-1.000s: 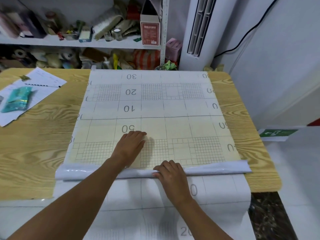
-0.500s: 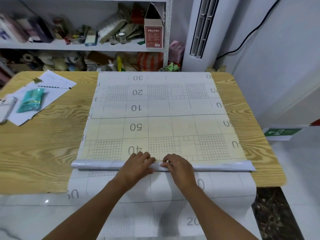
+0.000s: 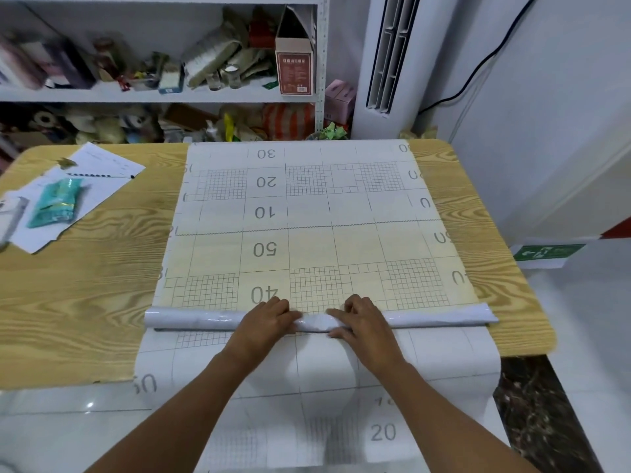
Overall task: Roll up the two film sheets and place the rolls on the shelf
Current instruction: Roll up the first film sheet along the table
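A gridded film sheet point(image 3: 358, 247) with printed numbers lies flat across the wooden table point(image 3: 85, 285). Its near end is wound into a thin glossy roll point(image 3: 191, 319) that spans the sheet's width. A whiter gridded sheet point(image 3: 307, 186) covers the far part of the table, and white gridded film point(image 3: 327, 370) hangs over the near edge towards me; I cannot tell if they are one sheet. My left hand point(image 3: 263, 322) and my right hand point(image 3: 365, 322) sit side by side at the roll's middle, fingers curled over it. The shelf point(image 3: 136, 95) stands behind the table.
Loose papers point(image 3: 95, 179) and a teal packet point(image 3: 56, 203) lie on the table's left side, with a white object point(image 3: 10, 216) at the left edge. The shelf is crowded with clutter and a tall red box point(image 3: 295, 71). A white floor air conditioner point(image 3: 389, 63) stands at the back right.
My left hand has left the flat sheet and come back onto the roll beside my right hand. The roll looks slightly tighter and straighter.
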